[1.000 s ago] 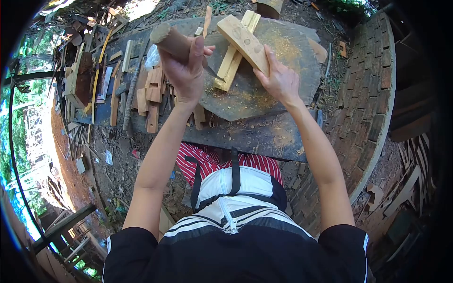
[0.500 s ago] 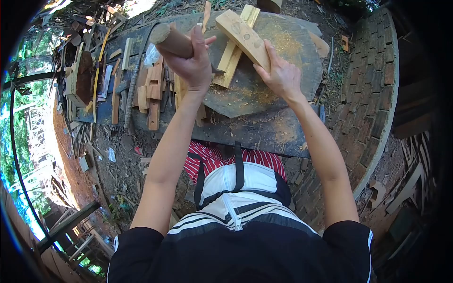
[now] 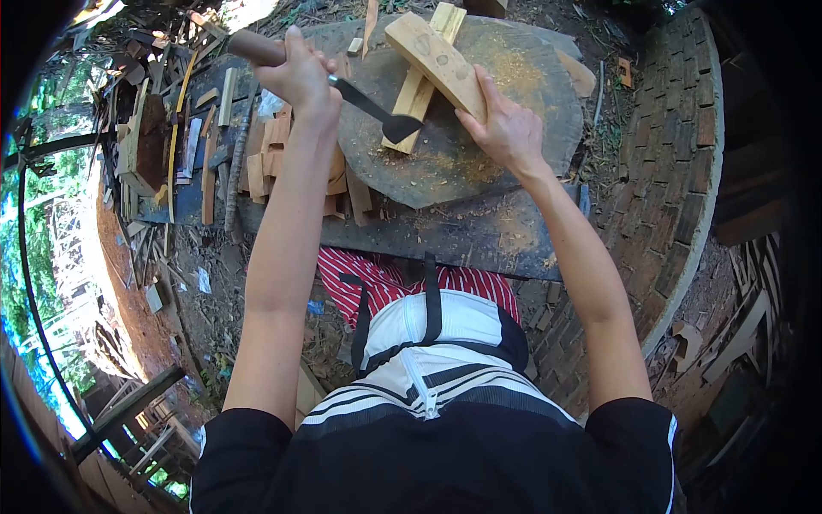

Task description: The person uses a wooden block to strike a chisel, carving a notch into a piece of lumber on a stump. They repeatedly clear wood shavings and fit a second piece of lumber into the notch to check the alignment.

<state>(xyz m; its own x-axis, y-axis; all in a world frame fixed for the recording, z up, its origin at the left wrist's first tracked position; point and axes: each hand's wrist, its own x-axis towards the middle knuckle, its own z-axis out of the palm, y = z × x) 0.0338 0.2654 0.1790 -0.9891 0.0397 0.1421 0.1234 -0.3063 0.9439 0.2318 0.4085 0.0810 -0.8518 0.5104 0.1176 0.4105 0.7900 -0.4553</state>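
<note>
My left hand (image 3: 301, 79) is closed around the thick wooden handle of a gouge (image 3: 364, 98). Its metal shank slants down to the right and ends in a broad, dark, rounded blade beside the lower end of a pale wooden strip (image 3: 417, 96). My right hand (image 3: 507, 127) grips the near end of a wooden block (image 3: 438, 64) with several darker round marks on its face. That block lies across the strip, pointing up and left. Both pieces rest on a round grey work surface (image 3: 377, 176) sprinkled with sawdust and chips.
Left of the round surface lie cut wood pieces (image 3: 276, 141) and thin sticks on a dark bench (image 3: 394, 231). A brick wall (image 3: 668, 163) curves along the right. Scrap wood (image 3: 745, 330) is stacked at the far right.
The gouge handle has swung left and away, so its shank and blade now show. My left hand moved left with it. My right hand and the wooden block have barely shifted.
</note>
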